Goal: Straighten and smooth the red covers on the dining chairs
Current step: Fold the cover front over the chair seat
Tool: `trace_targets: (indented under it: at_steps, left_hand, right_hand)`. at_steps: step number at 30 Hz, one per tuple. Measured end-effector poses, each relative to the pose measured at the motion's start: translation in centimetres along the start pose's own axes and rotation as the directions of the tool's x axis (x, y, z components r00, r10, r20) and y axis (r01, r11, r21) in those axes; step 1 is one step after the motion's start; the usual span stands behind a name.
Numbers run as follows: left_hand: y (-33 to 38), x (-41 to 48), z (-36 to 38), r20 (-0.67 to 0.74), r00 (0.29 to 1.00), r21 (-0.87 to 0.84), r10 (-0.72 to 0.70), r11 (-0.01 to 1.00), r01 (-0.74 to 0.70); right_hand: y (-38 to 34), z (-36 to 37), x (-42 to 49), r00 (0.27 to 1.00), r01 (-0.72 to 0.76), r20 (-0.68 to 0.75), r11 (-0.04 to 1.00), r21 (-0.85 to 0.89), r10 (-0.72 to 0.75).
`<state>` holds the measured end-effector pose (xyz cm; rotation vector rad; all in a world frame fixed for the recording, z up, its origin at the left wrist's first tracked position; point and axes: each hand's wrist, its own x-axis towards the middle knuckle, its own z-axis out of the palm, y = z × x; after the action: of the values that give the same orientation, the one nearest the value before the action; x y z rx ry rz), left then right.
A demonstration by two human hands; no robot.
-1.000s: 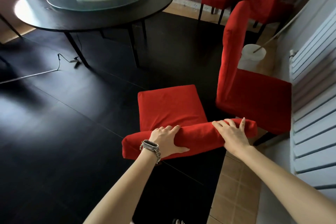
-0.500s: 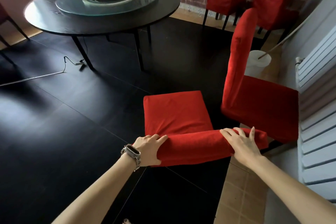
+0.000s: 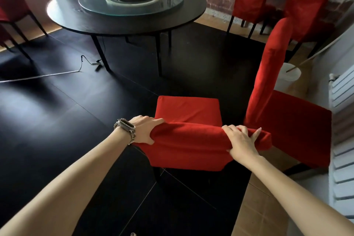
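One round black table (image 3: 126,25) beyond, red cover (image 3: 187,147) on the nearest chair's backrest in the foreground, left hand (image 3: 143,130) curled round its top left corner, right hand (image 3: 241,142) gripping fabric near the right corner, watch (image 3: 125,127) on left wrist

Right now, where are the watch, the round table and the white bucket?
watch (image 3: 125,127): head view, on its face.
round table (image 3: 63,17): head view, on the bare dark top near its left rim.
white bucket (image 3: 288,79): head view, on its side wall.
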<state>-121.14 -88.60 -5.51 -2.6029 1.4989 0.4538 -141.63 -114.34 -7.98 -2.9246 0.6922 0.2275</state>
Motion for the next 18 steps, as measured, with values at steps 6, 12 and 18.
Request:
trace_targets:
  at_steps: [6,12,18]
  left_hand:
    - [-2.7,-1.3,2.1,-0.034,0.999,-0.019,-0.039,0.999,0.038]
    - [-5.6,-1.8,4.3,-0.066,0.993,-0.043,-0.101,0.994,0.098]
    - [-8.9,-1.8,4.7,-0.084,0.981,-0.068,-0.174,0.983,0.169]
  right_hand:
    - [-2.9,1.6,1.1,1.0,0.024,0.016,0.999,0.028,-0.025]
    - [-5.2,2.9,3.8,0.996,0.08,0.024,0.996,0.025,-0.081]
    - [-7.9,3.0,7.3,0.992,0.122,0.022,0.992,0.007,-0.122]
